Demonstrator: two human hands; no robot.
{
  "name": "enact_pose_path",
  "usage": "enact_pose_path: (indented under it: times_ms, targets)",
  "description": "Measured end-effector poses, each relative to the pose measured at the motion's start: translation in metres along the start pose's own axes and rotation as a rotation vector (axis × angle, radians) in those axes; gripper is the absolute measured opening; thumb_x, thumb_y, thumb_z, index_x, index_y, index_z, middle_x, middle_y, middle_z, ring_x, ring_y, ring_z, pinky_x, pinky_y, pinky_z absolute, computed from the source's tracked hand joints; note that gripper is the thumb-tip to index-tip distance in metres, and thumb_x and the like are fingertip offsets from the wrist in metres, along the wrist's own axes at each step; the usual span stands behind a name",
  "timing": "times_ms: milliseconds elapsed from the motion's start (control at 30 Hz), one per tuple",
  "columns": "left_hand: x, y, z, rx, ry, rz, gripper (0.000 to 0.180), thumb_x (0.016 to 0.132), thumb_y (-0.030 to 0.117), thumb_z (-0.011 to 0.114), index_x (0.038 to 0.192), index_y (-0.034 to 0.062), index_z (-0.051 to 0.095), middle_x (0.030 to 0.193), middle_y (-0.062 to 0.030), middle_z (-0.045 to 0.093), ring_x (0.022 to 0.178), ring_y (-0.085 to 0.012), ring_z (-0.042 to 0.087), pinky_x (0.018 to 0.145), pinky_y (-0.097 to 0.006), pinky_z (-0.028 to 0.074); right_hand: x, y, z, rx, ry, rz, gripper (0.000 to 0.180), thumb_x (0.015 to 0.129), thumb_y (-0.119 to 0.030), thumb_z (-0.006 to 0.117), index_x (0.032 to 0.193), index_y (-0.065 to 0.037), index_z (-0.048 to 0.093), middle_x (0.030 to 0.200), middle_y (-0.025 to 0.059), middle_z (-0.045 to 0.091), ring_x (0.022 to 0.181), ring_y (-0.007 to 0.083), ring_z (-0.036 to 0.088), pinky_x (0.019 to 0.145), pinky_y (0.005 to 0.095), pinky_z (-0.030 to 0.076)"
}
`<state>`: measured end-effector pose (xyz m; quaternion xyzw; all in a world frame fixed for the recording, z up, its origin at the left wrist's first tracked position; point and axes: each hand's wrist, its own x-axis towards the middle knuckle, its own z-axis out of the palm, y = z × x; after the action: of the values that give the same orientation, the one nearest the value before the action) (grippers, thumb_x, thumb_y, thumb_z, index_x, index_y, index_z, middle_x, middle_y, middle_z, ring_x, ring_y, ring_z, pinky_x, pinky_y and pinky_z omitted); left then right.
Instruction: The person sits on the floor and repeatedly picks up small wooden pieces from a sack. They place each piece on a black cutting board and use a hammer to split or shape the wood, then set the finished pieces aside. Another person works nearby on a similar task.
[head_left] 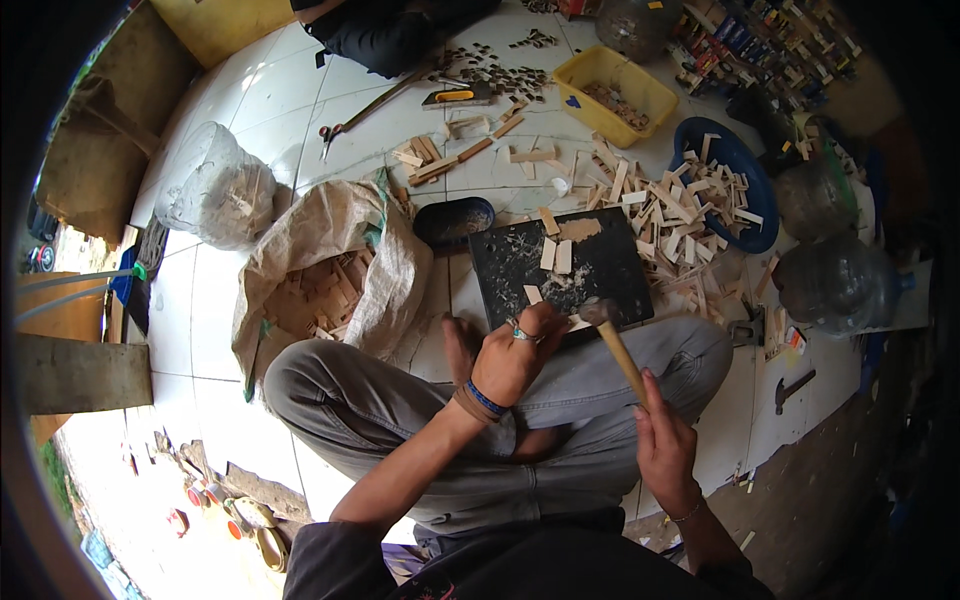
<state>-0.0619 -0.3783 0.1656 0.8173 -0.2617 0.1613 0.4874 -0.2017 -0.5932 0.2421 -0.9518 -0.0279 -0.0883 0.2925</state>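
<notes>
Beige and slumped, the sack (405,270) sits at 9 o'clock from the black board (500,260), with the blue basin (766,190) at 2 o'clock. Toward the board's 5 o'clock, the right hand (668,445) grasps the hammer (623,355) by its handle; at 7 o'clock, the left hand (512,358) has its fingers bent, though I cannot tell what they pinch. Near the board's centre, 2 pale wood pieces (548,254) lie side by side.
</notes>
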Motion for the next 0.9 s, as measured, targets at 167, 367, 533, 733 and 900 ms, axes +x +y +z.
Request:
enact_pose_path:
  times_ms: [167, 367, 533, 733, 900]
  targets:
    - [0.001, 0.0, -0.003, 0.055, -0.04, -0.01, 0.046, 0.09, 0.007, 0.08, 0.122, 0.0037, 0.047, 0.104, -0.0095, 0.08, 0.089, -0.0277, 0.079, 0.071, -0.033, 0.059, 0.015, 0.001, 0.008, 0.105, 0.018, 0.086, 0.041, 0.107, -0.011, 0.058, 0.147, -0.004, 0.055, 0.089, 0.015, 0.067, 0.077, 0.026, 0.07, 0.07, 0.0373, 0.055]
    - [-0.002, -0.001, -0.004, 0.075, -0.007, 0.035, 0.048, 0.089, 0.009, 0.083, 0.122, 0.0046, 0.048, 0.103, -0.0076, 0.08, 0.089, -0.0253, 0.079, 0.07, -0.032, 0.058, 0.075, 0.006, 0.047, 0.682, 0.0, 0.612, 0.026, 0.107, -0.03, 0.064, 0.114, -0.004, 0.063, 0.075, -0.005, 0.048, 0.059, 0.0024, 0.042, 0.051, 0.0233, 0.038]
    - [-0.005, -0.004, -0.003, -0.027, 0.015, 0.051, 0.047, 0.086, 0.003, 0.083, 0.121, 0.0015, 0.052, 0.1, -0.0094, 0.078, 0.088, -0.0284, 0.078, 0.07, -0.034, 0.061, 0.097, 0.0, 0.065, 0.823, -0.143, 0.774, 0.027, 0.103, -0.037, 0.07, 0.102, -0.011, 0.063, 0.07, -0.0093, 0.042, 0.052, -0.0011, 0.033, 0.041, 0.0184, 0.029]
    - [-0.008, -0.006, -0.001, -0.081, -0.007, 0.062, 0.051, 0.085, 0.005, 0.085, 0.124, -0.0002, 0.052, 0.112, -0.0142, 0.073, 0.091, -0.0288, 0.076, 0.075, -0.034, 0.062, 0.1, -0.005, 0.07, 0.853, -0.145, 0.862, 0.025, 0.103, -0.036, 0.07, 0.097, -0.013, 0.062, 0.068, -0.0107, 0.039, 0.052, -0.0016, 0.031, 0.041, 0.0179, 0.028]
    - [-0.008, -0.016, -0.003, -0.375, -0.051, -0.123, 0.061, 0.082, 0.018, 0.088, 0.131, 0.0022, 0.056, 0.124, -0.0135, 0.07, 0.104, -0.0334, 0.072, 0.09, -0.039, 0.057, 0.104, -0.007, 0.066, 0.786, -0.154, 0.858, 0.028, 0.105, -0.035, 0.067, 0.09, -0.015, 0.056, 0.065, -0.0106, 0.036, 0.051, -0.0012, 0.03, 0.041, 0.0185, 0.029]
